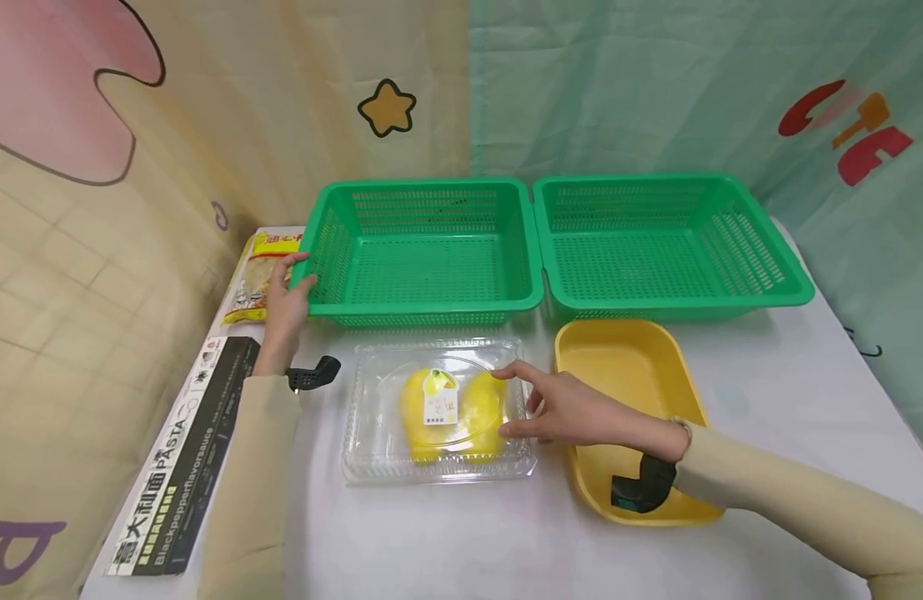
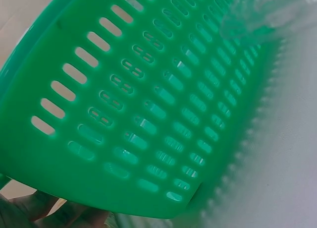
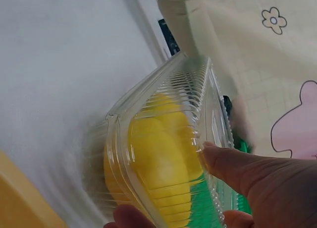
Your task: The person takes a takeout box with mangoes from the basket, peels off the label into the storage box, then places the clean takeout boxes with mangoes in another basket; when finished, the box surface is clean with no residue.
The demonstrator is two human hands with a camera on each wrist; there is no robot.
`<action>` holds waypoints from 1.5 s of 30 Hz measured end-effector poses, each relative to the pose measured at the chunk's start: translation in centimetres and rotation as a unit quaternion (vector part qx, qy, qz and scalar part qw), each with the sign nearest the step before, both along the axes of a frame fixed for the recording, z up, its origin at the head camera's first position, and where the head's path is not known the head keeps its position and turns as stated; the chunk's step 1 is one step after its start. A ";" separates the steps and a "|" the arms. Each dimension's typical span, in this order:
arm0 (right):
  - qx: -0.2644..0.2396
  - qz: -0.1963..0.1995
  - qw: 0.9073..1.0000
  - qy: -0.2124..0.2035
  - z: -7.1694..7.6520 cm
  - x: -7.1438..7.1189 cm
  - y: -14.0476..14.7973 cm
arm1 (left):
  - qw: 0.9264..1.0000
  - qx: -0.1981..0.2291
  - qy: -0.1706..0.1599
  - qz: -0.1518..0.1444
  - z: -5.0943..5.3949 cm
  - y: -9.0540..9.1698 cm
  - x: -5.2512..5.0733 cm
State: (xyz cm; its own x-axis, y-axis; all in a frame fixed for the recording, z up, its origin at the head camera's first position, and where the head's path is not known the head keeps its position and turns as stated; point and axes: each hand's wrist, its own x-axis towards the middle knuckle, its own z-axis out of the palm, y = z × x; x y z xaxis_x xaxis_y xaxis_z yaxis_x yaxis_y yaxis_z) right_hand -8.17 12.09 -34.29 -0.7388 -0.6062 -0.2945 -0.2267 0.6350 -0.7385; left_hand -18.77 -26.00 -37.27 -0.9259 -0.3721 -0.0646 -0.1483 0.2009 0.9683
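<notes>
My left hand grips the left rim of the left green plastic basket, with its thumb on the inner side. In the left wrist view, the slotted basket wall fills most of the frame and the fingers show below it. A clear plastic box lies in front of that basket. Inside it are yellow mangoes, under a fruit label. My right hand is at the box's right side, thumb and index finger spread apart over the lid. Whether it presses the lid is unclear.
A second green basket stands to the right. A yellow tray sits below it, under my right forearm. At the left are a yellow food bag and a black-and-white pasta box. Printed curtains hang behind the table.
</notes>
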 end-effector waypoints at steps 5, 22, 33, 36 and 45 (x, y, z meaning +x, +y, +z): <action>0.010 0.007 1.000 -0.001 0.6 0.1 -0.1 | 1.000 0.014 -0.005 -0.004 0.2 -0.2 0.1; 0.010 0.028 0.994 0.101 1.2 -0.4 -0.7 | 0.979 -0.150 0.131 0.030 5.2 1.6 5.6; -0.020 0.024 0.994 0.104 0.7 -0.3 -0.8 | 0.900 -0.308 0.188 -0.245 4.1 5.1 13.5; -0.025 0.024 0.994 0.101 0.5 -0.2 -0.8 | 0.886 -0.339 0.154 -0.275 2.6 6.1 14.7; -0.025 0.023 0.994 0.102 0.3 -0.3 -0.7 | 0.851 -0.400 0.162 -0.299 -0.6 7.8 15.5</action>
State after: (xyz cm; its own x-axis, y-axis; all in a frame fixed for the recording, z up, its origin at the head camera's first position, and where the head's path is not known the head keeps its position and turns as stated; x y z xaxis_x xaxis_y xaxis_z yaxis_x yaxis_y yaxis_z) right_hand -8.47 11.41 -33.98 -0.7513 -0.6507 -0.1102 -0.4027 0.5843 -0.7046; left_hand -3.26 -18.17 -37.87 -0.8863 0.3671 0.2823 0.4607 0.7612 0.4564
